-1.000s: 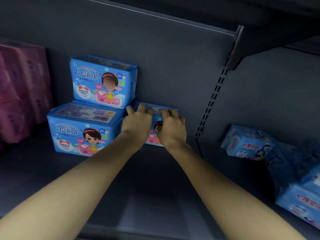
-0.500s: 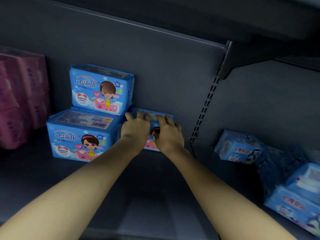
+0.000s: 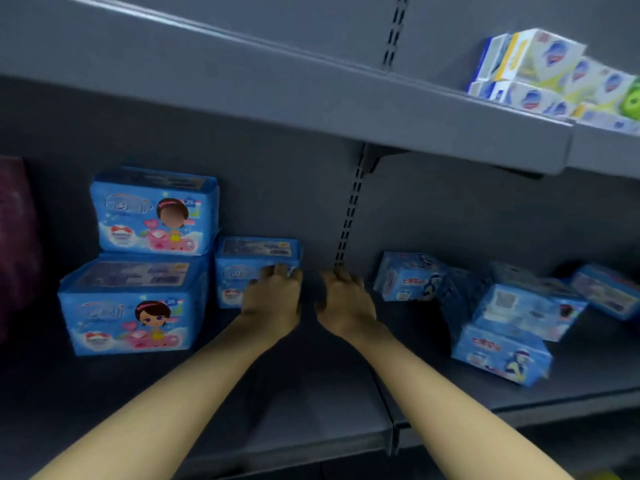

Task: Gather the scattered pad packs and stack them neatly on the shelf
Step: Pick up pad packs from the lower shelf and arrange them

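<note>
Tidy side: I'm counting three blue packs on the left of the shelf point(image 3: 311, 403). The top pack point(image 3: 152, 213) is sitting on the bottom pack point(image 3: 131, 306), and the third pack point(image 3: 242, 265) is standing just beside them.
Messy side: four scattered packs point(image 3: 502, 355) are lying jumbled on the right.
Left hand point(image 3: 272, 301): its fingers are resting against the third pack's front. Can't tell if it's gripping.
Right hand point(image 3: 346, 301): it's hovering apart from the left, loosely curled, holding nothing.
Hard to see: blur is smearing everything. A dark lump among the scattered packs might be a fifth. The pink stuff point(image 3: 14, 237) is getting cut off at the left edge, and the upper-shelf boxes point(image 3: 540, 71) at the right.
</note>
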{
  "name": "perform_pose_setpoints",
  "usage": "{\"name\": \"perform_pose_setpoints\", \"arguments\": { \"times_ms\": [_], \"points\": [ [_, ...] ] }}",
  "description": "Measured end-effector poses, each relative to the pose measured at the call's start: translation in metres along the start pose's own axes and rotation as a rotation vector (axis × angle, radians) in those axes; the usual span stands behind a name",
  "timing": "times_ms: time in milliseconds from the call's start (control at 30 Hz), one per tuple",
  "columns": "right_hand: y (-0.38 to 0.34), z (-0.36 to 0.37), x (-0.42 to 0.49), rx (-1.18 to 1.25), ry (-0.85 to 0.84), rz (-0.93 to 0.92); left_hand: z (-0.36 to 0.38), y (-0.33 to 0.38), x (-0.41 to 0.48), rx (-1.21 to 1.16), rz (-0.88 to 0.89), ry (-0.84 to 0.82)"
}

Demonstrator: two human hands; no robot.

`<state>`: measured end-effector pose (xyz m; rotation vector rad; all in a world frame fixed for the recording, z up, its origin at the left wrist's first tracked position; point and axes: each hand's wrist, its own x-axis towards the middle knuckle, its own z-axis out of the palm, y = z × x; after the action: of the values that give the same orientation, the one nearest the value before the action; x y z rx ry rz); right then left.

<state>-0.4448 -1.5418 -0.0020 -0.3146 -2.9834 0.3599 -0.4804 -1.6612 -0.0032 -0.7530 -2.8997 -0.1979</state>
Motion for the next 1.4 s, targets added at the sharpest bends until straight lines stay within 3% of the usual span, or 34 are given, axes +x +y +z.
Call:
{"name": "perform_pose_setpoints", "arguments": {
  "times_ms": [700,1200,1400],
  "points": [
    [0.103,-0.047,-0.125,-0.061,0.175,0.546,0.013,0.152,-0.014,-0.222,0.497,-0.189],
    [0.196,-0.077,-0.172,-0.058,0.213,0.703,0.021,0.264,-0.033,-0.236,0.726,-0.127],
    [0.261,-0.095,-0.189,-0.031,0.215,0.687,0.025,0.335,-0.031,-0.241,0.714,-0.104]
  ]
}}
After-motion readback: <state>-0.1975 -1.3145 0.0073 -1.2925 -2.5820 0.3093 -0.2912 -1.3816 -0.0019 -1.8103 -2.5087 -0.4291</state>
